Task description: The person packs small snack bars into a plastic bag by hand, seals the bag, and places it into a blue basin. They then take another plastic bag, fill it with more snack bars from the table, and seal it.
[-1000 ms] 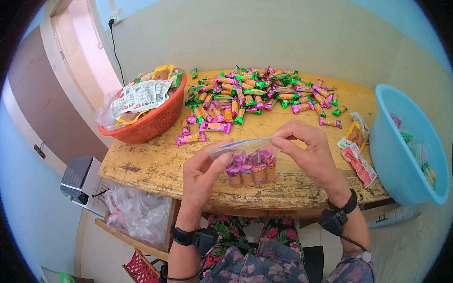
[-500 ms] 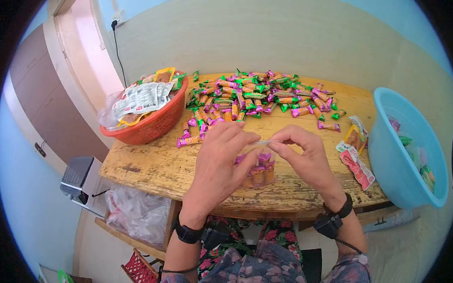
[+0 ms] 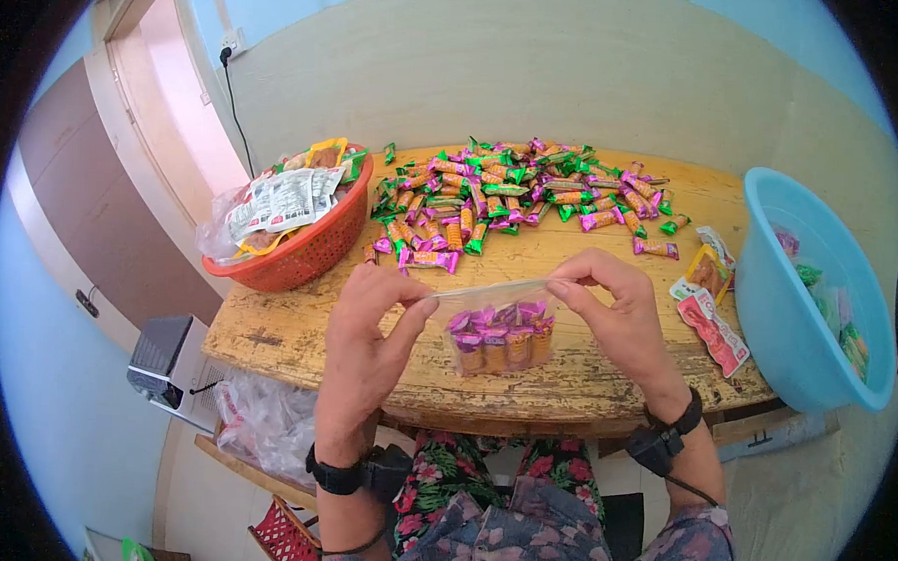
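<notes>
Between my hands a clear plastic bag (image 3: 501, 332) hangs upright at the table's front, with several purple-wrapped snack sticks standing in a row inside it. My left hand (image 3: 368, 322) pinches the bag's top left corner between thumb and forefinger. At the top right corner, my right hand (image 3: 611, 311) has the same kind of pinch. The bag's top edge is stretched straight between them. Beyond it, a loose heap of snack sticks (image 3: 512, 189) in purple, green and orange wrappers is spread over the wooden table (image 3: 319, 320).
An orange-red basket (image 3: 307, 251) full of packaged food stands at the left. A light blue tub (image 3: 804, 323) holding bagged items is at the right edge, beside a red snack packet (image 3: 712, 332) and a yellow packet (image 3: 707, 273). Plastic bags (image 3: 266, 422) fill an open drawer below.
My left hand has slid left along the bag's top edge to its corner, away from my right hand. The bag, partly hidden before, now shows fully.
</notes>
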`<state>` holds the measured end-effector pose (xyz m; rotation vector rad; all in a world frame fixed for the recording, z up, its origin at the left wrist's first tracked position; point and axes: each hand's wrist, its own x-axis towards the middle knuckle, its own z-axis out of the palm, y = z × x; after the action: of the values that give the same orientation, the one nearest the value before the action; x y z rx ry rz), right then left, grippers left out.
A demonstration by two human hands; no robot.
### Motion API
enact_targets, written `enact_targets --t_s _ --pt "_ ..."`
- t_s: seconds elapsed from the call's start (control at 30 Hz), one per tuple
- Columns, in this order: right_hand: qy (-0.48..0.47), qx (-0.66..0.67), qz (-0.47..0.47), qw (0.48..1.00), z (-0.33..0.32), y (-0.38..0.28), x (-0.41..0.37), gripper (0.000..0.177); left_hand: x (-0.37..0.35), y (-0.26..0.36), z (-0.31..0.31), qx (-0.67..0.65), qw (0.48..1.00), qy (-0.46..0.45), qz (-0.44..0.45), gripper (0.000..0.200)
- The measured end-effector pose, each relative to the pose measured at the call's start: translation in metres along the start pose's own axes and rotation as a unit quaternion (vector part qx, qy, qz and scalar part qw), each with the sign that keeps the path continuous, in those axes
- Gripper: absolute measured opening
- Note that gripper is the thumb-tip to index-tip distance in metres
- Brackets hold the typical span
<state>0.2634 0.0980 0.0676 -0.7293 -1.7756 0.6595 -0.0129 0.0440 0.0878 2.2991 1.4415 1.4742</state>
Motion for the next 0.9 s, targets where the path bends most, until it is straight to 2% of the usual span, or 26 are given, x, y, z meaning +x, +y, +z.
enact_targets --t_s 0.07,0.27,0.37,0.47,0.57,0.73,0.83,0.9 --pt "0.003 0.001 0.008 1.000 -0.001 0.001 -0.001 0.009 -0.004 0.001 -0.002 -0.032 0.998 -0.005 -0.046 0.011" --pt "0.006 0.023 0.035 0.999 0.001 0.002 -0.002 0.011 -0.016 -0.008 0.020 -0.088 0.994 0.028 -0.052 0.018" --pt "0.000 0.018 0.035 0.999 0.001 0.004 -0.003 0.012 -0.018 -0.014 0.037 -0.245 0.959 0.032 -0.138 0.015" --pt "-0.001 0.018 0.048 0.999 0.002 0.002 -0.004 0.012 -0.022 -0.021 0.041 -0.393 0.893 0.027 -0.216 0.018" --pt "-0.001 0.010 0.047 0.999 0.003 0.004 -0.006 0.013 -0.025 -0.026 0.047 -0.438 0.874 0.058 -0.202 0.017" --pt "-0.014 -0.007 0.074 0.997 0.003 -0.001 -0.002 0.013 -0.027 -0.026 0.051 -0.450 0.869 0.057 -0.196 0.013" --pt "0.015 -0.121 -0.060 0.991 0.010 -0.020 0.005 0.017 -0.028 -0.029 0.053 -0.452 0.869 0.065 -0.193 0.013" --pt "-0.007 -0.155 -0.119 0.981 0.016 -0.029 0.009 0.020 -0.028 -0.031 0.056 -0.446 0.871 0.071 -0.192 0.012"
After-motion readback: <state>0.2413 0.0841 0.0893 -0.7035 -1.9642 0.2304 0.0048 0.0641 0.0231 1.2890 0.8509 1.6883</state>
